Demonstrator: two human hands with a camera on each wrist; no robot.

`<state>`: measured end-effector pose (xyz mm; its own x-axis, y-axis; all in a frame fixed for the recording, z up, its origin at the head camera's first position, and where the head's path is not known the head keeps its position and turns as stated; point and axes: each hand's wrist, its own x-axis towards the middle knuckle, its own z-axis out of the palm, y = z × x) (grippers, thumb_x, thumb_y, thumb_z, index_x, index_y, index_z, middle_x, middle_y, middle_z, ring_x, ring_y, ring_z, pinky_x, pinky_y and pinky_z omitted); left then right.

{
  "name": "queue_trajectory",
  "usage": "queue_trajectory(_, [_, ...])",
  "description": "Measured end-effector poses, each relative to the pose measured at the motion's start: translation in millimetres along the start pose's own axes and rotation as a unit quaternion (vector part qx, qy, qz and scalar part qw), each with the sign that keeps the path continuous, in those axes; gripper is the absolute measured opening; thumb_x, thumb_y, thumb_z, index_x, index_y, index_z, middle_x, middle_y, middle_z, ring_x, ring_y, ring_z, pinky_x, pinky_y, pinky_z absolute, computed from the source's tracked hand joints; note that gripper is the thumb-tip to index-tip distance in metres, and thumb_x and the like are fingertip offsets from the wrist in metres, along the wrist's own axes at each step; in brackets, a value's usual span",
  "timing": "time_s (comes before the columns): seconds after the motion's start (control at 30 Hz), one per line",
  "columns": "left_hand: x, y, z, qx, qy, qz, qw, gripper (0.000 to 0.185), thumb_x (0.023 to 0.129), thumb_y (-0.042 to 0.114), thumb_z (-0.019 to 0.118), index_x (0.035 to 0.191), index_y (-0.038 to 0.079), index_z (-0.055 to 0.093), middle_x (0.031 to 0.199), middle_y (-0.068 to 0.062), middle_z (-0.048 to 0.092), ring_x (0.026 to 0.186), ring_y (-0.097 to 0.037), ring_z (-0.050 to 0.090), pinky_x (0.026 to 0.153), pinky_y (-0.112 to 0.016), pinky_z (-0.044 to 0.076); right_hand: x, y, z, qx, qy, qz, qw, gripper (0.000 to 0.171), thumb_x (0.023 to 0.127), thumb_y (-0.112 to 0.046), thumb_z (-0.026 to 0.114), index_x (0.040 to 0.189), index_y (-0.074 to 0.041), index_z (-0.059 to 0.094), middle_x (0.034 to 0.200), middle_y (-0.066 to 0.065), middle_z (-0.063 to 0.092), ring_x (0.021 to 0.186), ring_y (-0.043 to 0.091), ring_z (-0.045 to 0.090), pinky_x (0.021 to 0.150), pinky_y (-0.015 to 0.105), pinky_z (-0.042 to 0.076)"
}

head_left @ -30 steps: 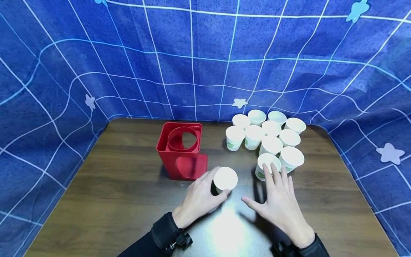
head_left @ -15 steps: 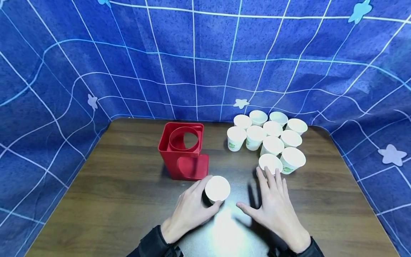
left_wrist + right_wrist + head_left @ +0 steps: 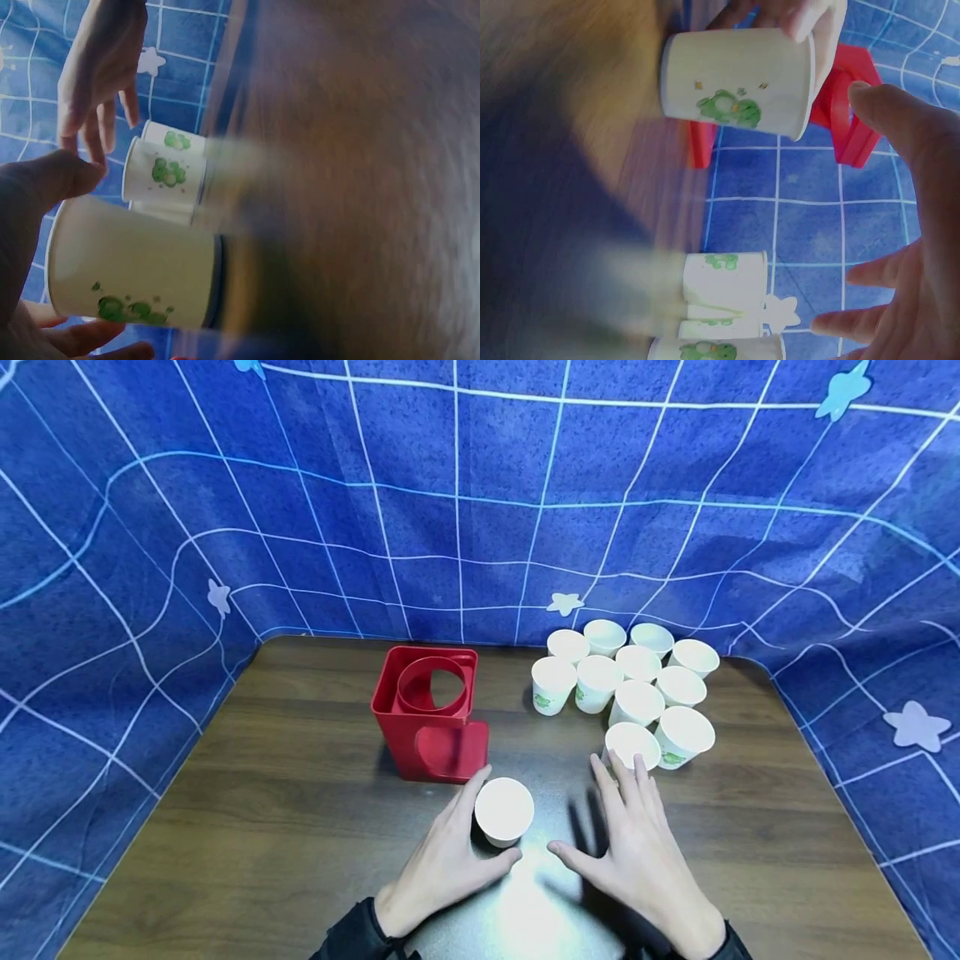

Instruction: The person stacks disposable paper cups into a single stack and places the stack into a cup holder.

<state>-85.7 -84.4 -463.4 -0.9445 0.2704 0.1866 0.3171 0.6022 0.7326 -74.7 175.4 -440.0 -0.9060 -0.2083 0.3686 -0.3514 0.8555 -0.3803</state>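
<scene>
A white paper cup [image 3: 504,812] with a green printed design stands upright on the table in front of the person. My left hand [image 3: 442,860] is around its left side, thumb and fingers spread; in the head view the thumb lies a little apart from the cup. To its right, my right hand [image 3: 637,852] hovers with straight, spread fingers and holds nothing. Its fingertips are in front of the nearest paper cup [image 3: 632,745] of the group, partly hiding it; whether they touch it I cannot tell. The right wrist view shows the standing cup [image 3: 739,82] beside the left hand's fingers.
Several more white paper cups [image 3: 637,702] stand close together at the back right. A red holder [image 3: 420,743] with a round ring in its top and a low front tray stands left of centre. Blue patterned cloth [image 3: 480,510] rises behind the wooden table [image 3: 247,793].
The left hand has drawn the cup toward the person and slightly left, and its thumb has since moved off the cup. The right hand has drawn back a little from the group.
</scene>
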Motion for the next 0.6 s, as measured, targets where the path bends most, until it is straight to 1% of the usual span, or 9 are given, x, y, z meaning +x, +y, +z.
queue_trajectory(0.13, [2.5, -0.2, 5.8, -0.039, -0.006, 0.003, 0.9992, 0.112, 0.073, 0.032, 0.093, 0.162, 0.021, 0.026, 0.16, -0.007, 0.045, 0.137, -0.017, 0.053, 0.11, -0.047, 0.049, -3, -7, -1, 0.014, -0.016, -0.017, 1.0, 0.114, 0.072, -0.068, 0.083, 0.157, -0.006, 0.038, 0.161, 0.024, 0.037, 0.152, 0.053, 0.022, 0.118, 0.068, 0.027])
queue_trajectory(0.23, [3.3, -0.9, 9.5, -0.071, -0.011, 0.003, 0.9974, 0.117, 0.073, 0.026, 0.094, 0.164, 0.018, 0.021, 0.162, -0.01, 0.042, 0.139, -0.018, 0.051, 0.112, -0.049, 0.047, -4, -10, 0, 0.019, -0.032, -0.02, 0.999, 0.114, 0.073, -0.07, 0.081, 0.158, -0.007, 0.037, 0.161, 0.024, 0.036, 0.153, 0.051, 0.022, 0.114, 0.069, 0.032])
queue_trajectory(0.37, [4.4, -2.0, 14.4, -0.09, -0.012, 0.003, 0.9959, 0.119, 0.074, 0.022, 0.093, 0.164, 0.017, 0.016, 0.162, -0.014, 0.04, 0.14, -0.022, 0.051, 0.112, -0.051, 0.045, -6, -11, 2, 0.022, -0.036, -0.023, 0.999, 0.113, 0.074, -0.072, 0.079, 0.157, -0.007, 0.037, 0.162, 0.024, 0.036, 0.152, 0.051, 0.024, 0.113, 0.068, 0.035])
queue_trajectory(0.47, [5.8, -1.9, 17.1, -0.097, -0.001, -0.003, 0.9953, 0.115, 0.075, 0.019, 0.092, 0.163, 0.019, 0.019, 0.16, -0.015, 0.043, 0.138, -0.024, 0.053, 0.11, -0.052, 0.046, -6, -12, 2, 0.022, -0.032, -0.024, 0.999, 0.112, 0.075, -0.074, 0.077, 0.158, -0.009, 0.038, 0.162, 0.021, 0.037, 0.151, 0.051, 0.027, 0.113, 0.066, 0.037])
queue_trajectory(0.6, [7.6, -1.8, 18.6, -0.1, 0.015, -0.018, 0.9947, 0.107, 0.073, 0.017, 0.093, 0.16, 0.016, 0.03, 0.152, -0.013, 0.053, 0.133, -0.025, 0.058, 0.107, -0.052, 0.049, -6, -11, 2, 0.019, -0.017, -0.033, 0.999, 0.112, 0.075, -0.073, 0.077, 0.158, -0.01, 0.038, 0.161, 0.02, 0.039, 0.151, 0.049, 0.029, 0.113, 0.064, 0.039])
